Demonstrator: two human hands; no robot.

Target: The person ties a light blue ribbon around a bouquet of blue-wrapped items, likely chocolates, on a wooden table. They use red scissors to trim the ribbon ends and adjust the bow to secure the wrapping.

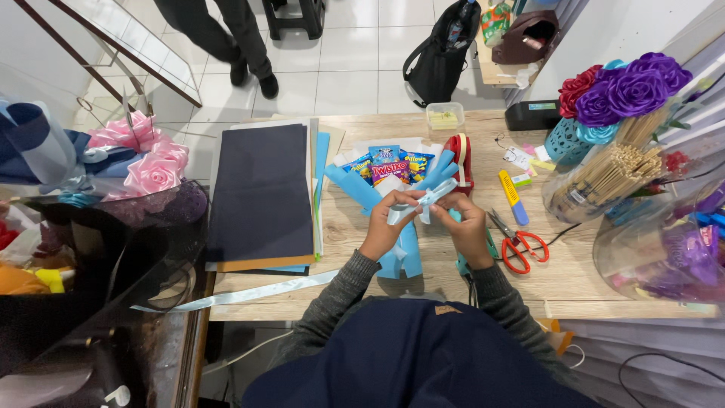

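Both hands, left [385,230] and right [467,227], knuckles up, fingers pinched on the pale blue ribbon [423,202] above the snack bouquet [393,172].

Work surface: a light wooden table [574,283]. Left section holds a stack of dark and coloured sheets [262,198]. Centre holds a blue-wrapped snack bouquet [393,189]. Right of centre lie red-handled scissors [517,245] and a yellow-and-blue cutter [513,197]. A small clear box [444,119] and a black device [532,115] sit at the far edge. A pale ribbon [242,295] trails along the near-left edge.
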